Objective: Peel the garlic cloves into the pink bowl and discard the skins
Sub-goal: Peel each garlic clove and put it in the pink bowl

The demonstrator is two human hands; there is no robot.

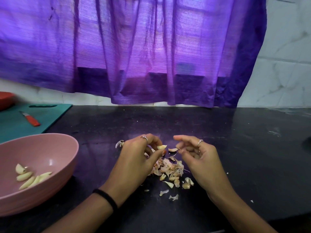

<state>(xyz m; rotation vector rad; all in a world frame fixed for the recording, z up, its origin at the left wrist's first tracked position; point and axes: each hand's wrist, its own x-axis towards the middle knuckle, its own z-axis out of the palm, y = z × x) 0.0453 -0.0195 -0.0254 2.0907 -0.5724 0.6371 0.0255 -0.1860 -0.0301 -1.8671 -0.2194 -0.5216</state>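
My left hand [139,157] pinches a pale garlic clove [161,146] between thumb and fingers above the dark counter. My right hand [196,157] hovers just to the right with fingers loosely curled; a piece of skin [173,150] sits at its fingertips, and whether it is pinched I cannot tell. A heap of papery garlic skins [170,170] lies on the counter between and below both hands. The pink bowl [50,143] stands at the left and holds several peeled cloves [32,177].
A teal cutting board [50,115] with a red-handled knife [31,119] lies at the back left, beside a red container [5,98]. A purple curtain [134,47] hangs over the counter's back edge. One loose garlic piece [119,143] lies left of my left hand.
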